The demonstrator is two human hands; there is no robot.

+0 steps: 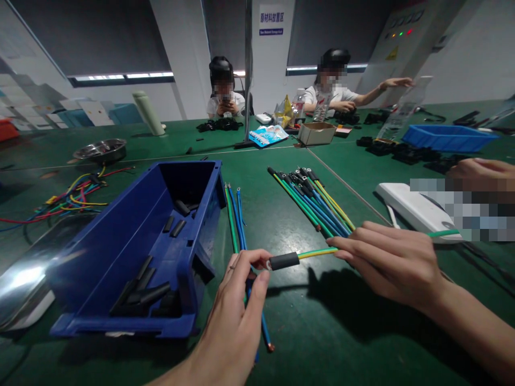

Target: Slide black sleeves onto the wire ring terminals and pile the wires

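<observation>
A green-yellow wire (317, 252) stretches between my two hands, with a black sleeve (284, 261) around it near its left end. My left hand (241, 300) pinches the metal terminal at that end, just beside the sleeve. Fingers pressed together, my right hand (386, 262) grips the wire to the right of the sleeve. Under and beyond my left hand lie blue and green wires (240, 230). A bundle of wires (311, 201), many with black sleeves and ring terminals, lies beyond my right hand. Black sleeves (151, 294) rest in the blue bin (187, 268) at the left.
Tangled coloured wires (76, 198) and a metal bowl (100, 150) are at the left. A white device (414, 212) and another person's hand (483, 174) are at the right. Across the green table (161, 145), two people sit near a cardboard box (316, 134) and a blue tray (448, 139).
</observation>
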